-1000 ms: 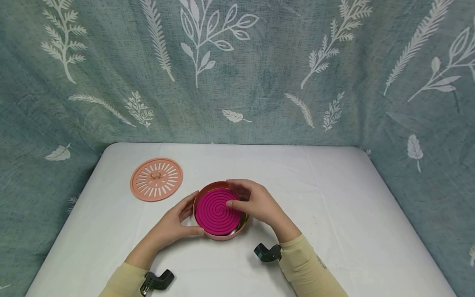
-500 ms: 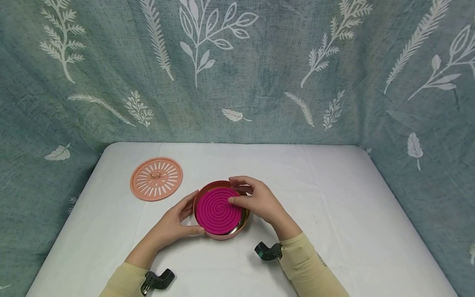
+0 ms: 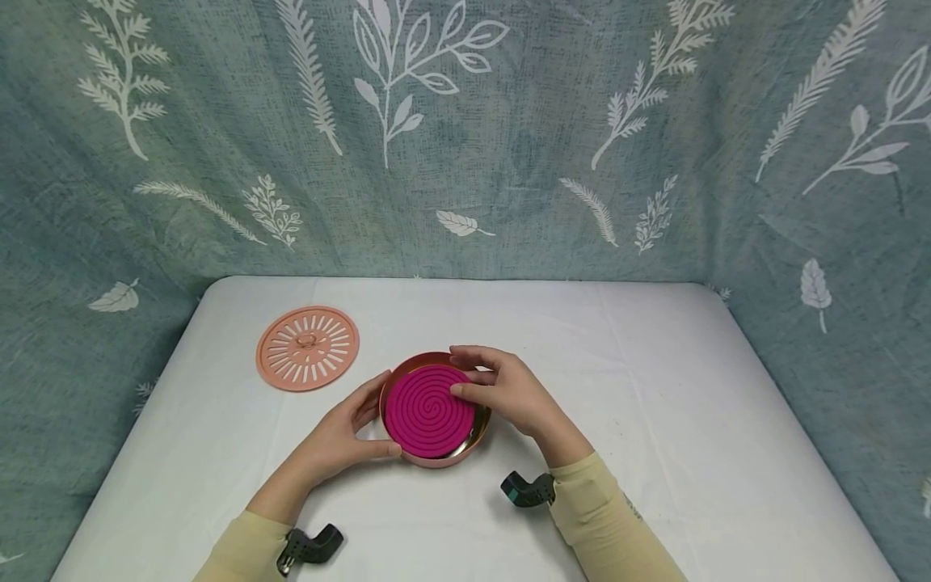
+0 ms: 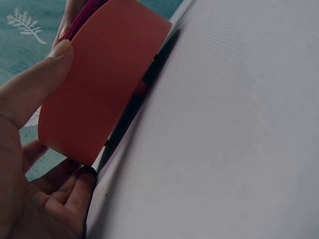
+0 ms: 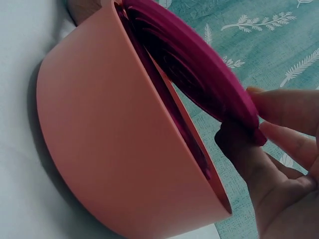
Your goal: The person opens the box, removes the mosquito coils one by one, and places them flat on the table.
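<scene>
Pinches the magenta spiral coil [image 3: 429,411] by its right edge with the right hand [image 3: 512,396], with thumb and fingertips close together on it. Holds it tilted in the mouth of the round orange tin [image 5: 114,129], raised above the rim on the right and sloping down toward the left. Grips the tin's left side with the left hand [image 3: 330,432], spread wider, with the thumb at the near rim and other fingers curled against the wall. Has the slotted orange lid [image 3: 280,366] lying flat on the white cloth [image 3: 691,404], beyond and left of the tin.
</scene>
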`<action>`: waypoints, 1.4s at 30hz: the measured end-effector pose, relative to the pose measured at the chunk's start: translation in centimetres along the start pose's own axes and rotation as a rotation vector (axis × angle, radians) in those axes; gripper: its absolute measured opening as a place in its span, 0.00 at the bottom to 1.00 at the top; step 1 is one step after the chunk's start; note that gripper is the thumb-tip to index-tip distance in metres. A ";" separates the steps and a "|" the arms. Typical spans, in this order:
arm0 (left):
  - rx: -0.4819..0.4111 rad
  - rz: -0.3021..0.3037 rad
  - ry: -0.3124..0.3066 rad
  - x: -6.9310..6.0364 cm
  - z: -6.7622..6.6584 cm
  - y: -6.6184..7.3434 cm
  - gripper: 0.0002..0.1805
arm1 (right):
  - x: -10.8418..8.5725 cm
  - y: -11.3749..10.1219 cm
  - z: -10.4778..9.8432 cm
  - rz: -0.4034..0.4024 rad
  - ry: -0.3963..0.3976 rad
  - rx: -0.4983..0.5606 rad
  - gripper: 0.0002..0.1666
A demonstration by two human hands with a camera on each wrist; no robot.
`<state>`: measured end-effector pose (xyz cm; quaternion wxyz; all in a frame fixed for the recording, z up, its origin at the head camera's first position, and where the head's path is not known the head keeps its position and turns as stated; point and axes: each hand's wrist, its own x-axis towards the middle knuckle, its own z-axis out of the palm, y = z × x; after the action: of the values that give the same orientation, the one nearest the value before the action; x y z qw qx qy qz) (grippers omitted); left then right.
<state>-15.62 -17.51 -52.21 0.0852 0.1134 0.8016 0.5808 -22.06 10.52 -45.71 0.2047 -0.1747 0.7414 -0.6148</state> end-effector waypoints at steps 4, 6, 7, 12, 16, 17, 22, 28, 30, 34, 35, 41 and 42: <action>0.008 -0.015 0.003 0.1 0.0 0.0 0.61 | 0.0 -0.1 0.0 0.013 -0.022 -0.030 0.37; 0.011 -0.016 0.002 0.0 0.0 0.1 0.61 | -0.1 -0.1 -0.1 0.027 -0.026 -0.042 0.36; 0.009 -0.015 0.001 0.0 0.1 0.1 0.61 | -0.1 -0.1 -0.1 0.032 -0.022 -0.054 0.36; -0.017 -0.007 0.003 -0.1 0.1 0.4 0.60 | -0.1 -0.2 -0.1 0.045 -0.007 -0.111 0.30; -0.027 0.007 0.006 0.0 0.1 0.5 0.59 | -0.2 -0.2 -0.2 0.050 -0.009 -0.118 0.28; -0.026 0.008 0.006 0.0 0.1 0.5 0.60 | -0.2 -0.2 -0.2 0.052 -0.010 -0.116 0.28; -0.005 0.001 0.007 0.1 0.1 0.3 0.61 | -0.2 -0.2 -0.3 0.075 -0.014 -0.130 0.29; -0.002 -0.015 0.013 0.0 0.1 0.0 0.61 | -0.4 -0.3 -0.4 0.122 -0.055 -0.079 0.27; -0.012 -0.009 0.009 0.0 0.1 -0.1 0.61 | -0.5 -0.3 -0.4 0.141 -0.065 -0.047 0.27; -0.025 0.014 -0.002 0.0 0.1 -0.2 0.60 | -0.7 -0.3 -0.5 0.164 -0.067 -0.010 0.27; -0.025 0.019 -0.004 0.0 0.1 -0.2 0.60 | -0.7 -0.2 -0.5 0.167 -0.065 -0.004 0.27; -0.029 0.018 -0.003 0.1 0.0 -0.2 0.61 | -0.5 -0.1 -0.7 0.169 -0.064 0.023 0.27; -0.030 0.011 -0.003 0.1 0.0 -0.1 0.61 | -0.5 0.0 -0.7 0.166 -0.064 0.023 0.27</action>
<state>-15.76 -17.53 -52.33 0.0850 0.1175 0.7919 0.5931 -21.97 11.41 -45.57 0.2806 -0.1299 0.7392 -0.5984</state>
